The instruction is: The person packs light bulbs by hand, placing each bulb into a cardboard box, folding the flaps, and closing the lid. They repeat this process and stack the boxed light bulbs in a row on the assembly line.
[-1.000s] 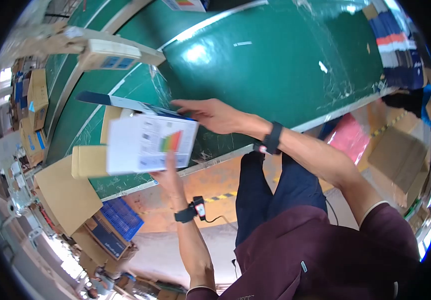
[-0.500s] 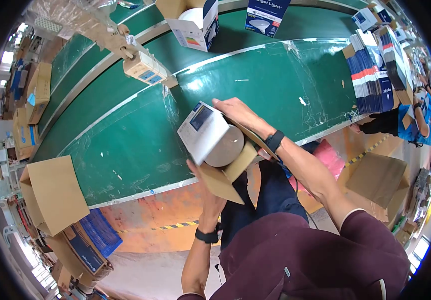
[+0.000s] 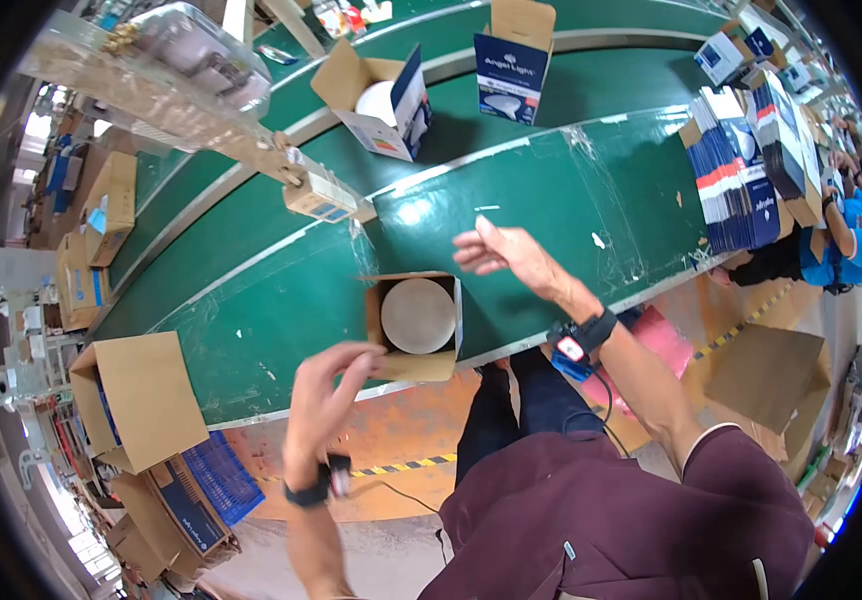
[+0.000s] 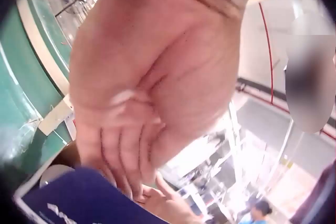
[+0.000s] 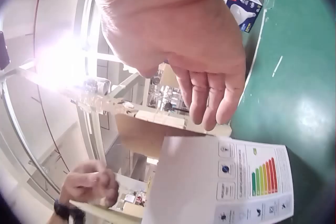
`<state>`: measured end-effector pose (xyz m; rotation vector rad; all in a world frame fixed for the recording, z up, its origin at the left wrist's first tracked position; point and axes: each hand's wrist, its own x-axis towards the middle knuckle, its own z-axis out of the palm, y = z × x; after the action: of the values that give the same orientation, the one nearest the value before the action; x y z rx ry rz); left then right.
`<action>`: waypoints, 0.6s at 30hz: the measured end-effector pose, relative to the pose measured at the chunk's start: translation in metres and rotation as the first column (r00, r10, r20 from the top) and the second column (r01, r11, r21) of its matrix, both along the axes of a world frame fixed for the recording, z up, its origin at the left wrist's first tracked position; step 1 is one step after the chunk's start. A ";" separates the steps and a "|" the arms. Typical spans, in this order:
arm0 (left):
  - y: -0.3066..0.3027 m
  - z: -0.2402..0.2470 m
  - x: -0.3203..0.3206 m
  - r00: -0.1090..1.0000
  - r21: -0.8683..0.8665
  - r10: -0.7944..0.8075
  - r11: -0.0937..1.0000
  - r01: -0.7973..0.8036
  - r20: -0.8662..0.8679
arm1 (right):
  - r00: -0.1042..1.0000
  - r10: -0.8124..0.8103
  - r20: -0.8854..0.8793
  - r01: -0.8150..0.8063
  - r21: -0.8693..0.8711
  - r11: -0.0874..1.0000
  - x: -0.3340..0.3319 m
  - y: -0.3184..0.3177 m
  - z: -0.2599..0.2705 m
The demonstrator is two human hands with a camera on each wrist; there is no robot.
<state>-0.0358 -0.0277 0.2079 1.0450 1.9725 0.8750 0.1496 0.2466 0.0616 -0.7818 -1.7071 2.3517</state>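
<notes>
An open cardboard lamp box (image 3: 459,325) stands upright on the green bench, a round white lamp (image 3: 418,316) face up inside it. My left hand (image 3: 326,390) hovers at the box's front left corner, fingers loosely bent and overlapping the front flap (image 3: 419,367) in the head view. Behind and right of the box, my right hand (image 3: 516,262) is in the air with relaxed fingers and nothing in them. The right wrist view shows the box's white side (image 5: 226,182) with a coloured energy scale. A dark blue flap (image 4: 79,198) appears below the left palm.
Two open lamp boxes, a left one (image 3: 386,130) and a right one (image 3: 513,75), stand on the far strip. Flattened cartons (image 3: 731,170) are stacked at the right end. A post (image 3: 321,195) rises beyond the box. A large carton (image 3: 146,390) sits at the left end.
The box was held in both hands and turned, its opening towards me half a second ago. Now it stands upright on the bench, and both hands have moved apart from it to either side.
</notes>
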 end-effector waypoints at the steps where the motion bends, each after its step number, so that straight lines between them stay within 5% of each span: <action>1: 0.025 -0.006 -0.016 0.978 -0.142 -0.108 0.981 0.134 0.179 | 1.000 -0.004 0.013 0.004 -0.026 1.000 0.004 -0.007 -0.008; 2: 0.046 -0.015 -0.029 0.912 -0.249 -0.187 0.924 0.289 0.364 | 0.999 -0.016 0.046 0.018 -0.049 0.999 0.007 -0.015 -0.017; 4: 0.086 -0.061 -0.036 0.785 -0.392 -0.592 0.688 0.610 0.182 | 1.000 0.025 -0.011 -0.025 -0.026 0.999 0.017 -0.030 -0.028; 6: 0.090 -0.120 -0.032 0.693 -0.527 -0.721 0.594 0.607 -0.015 | 0.994 0.089 -0.058 -0.088 0.015 0.996 0.023 -0.037 -0.028; 10: 0.076 -0.140 -0.019 0.710 -0.501 -0.689 0.671 0.547 -0.147 | 1.000 -0.021 -0.003 0.021 -0.033 0.999 0.044 -0.017 -0.027; 12: 0.081 -0.132 -0.017 0.748 -0.537 -0.661 0.654 0.532 -0.064 | 0.995 -0.098 0.023 0.098 0.020 0.995 0.045 0.004 -0.026; 15: 0.080 -0.150 -0.009 0.793 -0.534 -0.584 0.732 0.422 -0.174 | 0.990 -0.138 0.001 0.137 0.108 0.985 0.022 0.034 -0.014; 16: 0.093 -0.133 -0.004 0.808 -0.634 -0.579 0.667 0.391 -0.111 | 0.991 -0.127 -0.043 0.132 0.143 0.981 0.010 0.041 -0.007; 18: 0.095 -0.119 -0.011 0.897 -0.411 -0.416 0.799 0.439 0.150 | 0.990 -0.100 -0.100 0.117 0.181 0.976 -0.010 0.046 0.017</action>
<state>-0.0465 0.0674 0.0885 1.1161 1.6728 0.1906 0.1398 0.2927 0.0785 -0.7064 -1.7674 2.0862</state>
